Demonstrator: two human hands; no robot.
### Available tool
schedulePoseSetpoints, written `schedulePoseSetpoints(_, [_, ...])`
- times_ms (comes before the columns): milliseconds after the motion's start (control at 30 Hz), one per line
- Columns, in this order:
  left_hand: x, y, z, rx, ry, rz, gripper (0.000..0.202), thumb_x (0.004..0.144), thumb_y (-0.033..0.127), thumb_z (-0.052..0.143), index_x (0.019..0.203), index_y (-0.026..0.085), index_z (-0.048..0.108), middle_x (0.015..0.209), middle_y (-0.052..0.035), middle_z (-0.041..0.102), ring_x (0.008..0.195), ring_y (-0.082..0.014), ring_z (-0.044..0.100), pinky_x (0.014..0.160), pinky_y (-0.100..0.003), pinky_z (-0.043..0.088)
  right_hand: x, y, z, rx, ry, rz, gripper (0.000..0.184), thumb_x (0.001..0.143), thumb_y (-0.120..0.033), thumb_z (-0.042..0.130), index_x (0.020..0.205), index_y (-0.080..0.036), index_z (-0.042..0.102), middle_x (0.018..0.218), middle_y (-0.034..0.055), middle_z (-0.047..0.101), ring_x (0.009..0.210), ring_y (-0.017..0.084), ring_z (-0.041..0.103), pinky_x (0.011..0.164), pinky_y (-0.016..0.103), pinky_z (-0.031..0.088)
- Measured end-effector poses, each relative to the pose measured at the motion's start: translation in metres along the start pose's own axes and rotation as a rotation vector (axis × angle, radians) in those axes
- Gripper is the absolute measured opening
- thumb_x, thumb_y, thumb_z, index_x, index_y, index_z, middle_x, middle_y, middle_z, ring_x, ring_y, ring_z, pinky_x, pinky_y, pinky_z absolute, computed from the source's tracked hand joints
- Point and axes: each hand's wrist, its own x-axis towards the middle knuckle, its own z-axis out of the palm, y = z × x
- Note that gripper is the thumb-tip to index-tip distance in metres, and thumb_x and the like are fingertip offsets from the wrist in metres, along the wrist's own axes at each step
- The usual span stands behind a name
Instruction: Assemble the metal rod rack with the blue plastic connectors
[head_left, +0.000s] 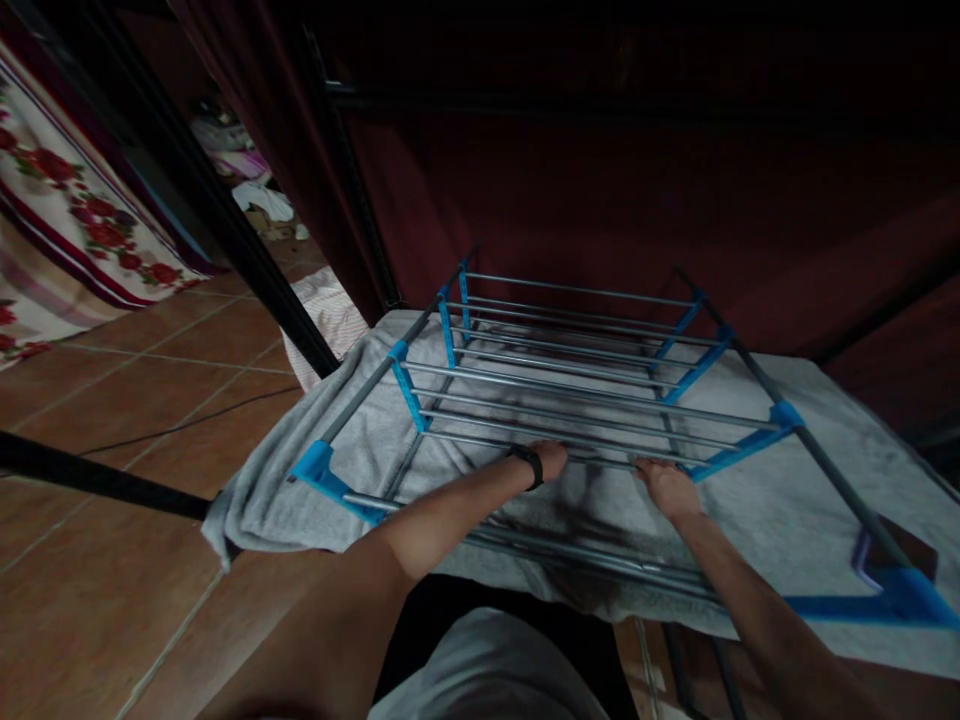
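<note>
A metal rack with grey rods and blue plastic joints lies on a grey towel spread over the floor. My left hand, with a black band at the wrist, reaches in and its fingers curl round one of the near rods. My right hand does the same a little to the right, its fingers bent over the same rod. Both forearms stretch forward from the bottom of the view. The fingertips are partly hidden by the rods.
Brown floor tiles lie to the left, crossed by a thin cable and a dark pole. A dark red curtain hangs behind the rack. A flowered cloth hangs at the far left, with clutter beyond.
</note>
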Motion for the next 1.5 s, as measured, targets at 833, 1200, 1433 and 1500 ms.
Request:
schedulePoseSetpoints(833, [-0.162,-0.238,-0.006,-0.809,0.724,-0.336,0.025,0.063,0.016,0.073,0.087,0.018,0.065,0.079,-0.0008,0.066,0.079,-0.0190,0.064,0.084,-0.035,0.057,0.009,0.045,0.035,0.085,0.080,-0.065,0.047,0.105,-0.036,0.036,0.130,-0.018,0.072,0.120,0.0126,0.077,0.107,0.031,0.075,0.098,0.042,0.056])
schedulePoseSetpoints(1200, [-0.141,-0.246,-0.005,-0.503,0.689,-0.363,0.015,0.064,0.011,0.063,0.065,0.021,0.051,0.076,-0.0020,0.058,0.079,-0.0204,0.057,0.085,-0.034,0.050,0.006,0.051,0.033,0.082,0.128,-0.109,0.042,0.103,-0.034,0.042,0.125,-0.020,0.075,0.126,0.0103,0.075,0.114,0.029,0.073,0.099,0.039,0.058])
schedulePoseSetpoints(1433, [-0.142,-0.243,0.000,-0.579,0.659,-0.371,0.009,0.068,0.016,0.060,0.074,0.020,0.054,0.071,0.0012,0.060,0.072,-0.0175,0.057,0.074,-0.029,0.049,0.001,0.053,0.035,0.094,0.134,-0.113,0.042,0.103,-0.033,0.044,0.127,-0.017,0.075,0.124,0.0130,0.075,0.113,0.031,0.073,0.100,0.042,0.058])
schedulePoseSetpoints(1500, [-0.141,-0.242,0.005,-0.617,0.661,-0.375,0.013,0.068,0.016,0.060,0.080,0.020,0.056,0.075,0.0011,0.063,0.074,-0.0181,0.060,0.074,-0.029,0.051,0.000,0.053,0.036,0.095,0.148,-0.126,0.041,0.103,-0.031,0.045,0.128,-0.017,0.074,0.125,0.0127,0.075,0.115,0.031,0.072,0.101,0.042,0.057])
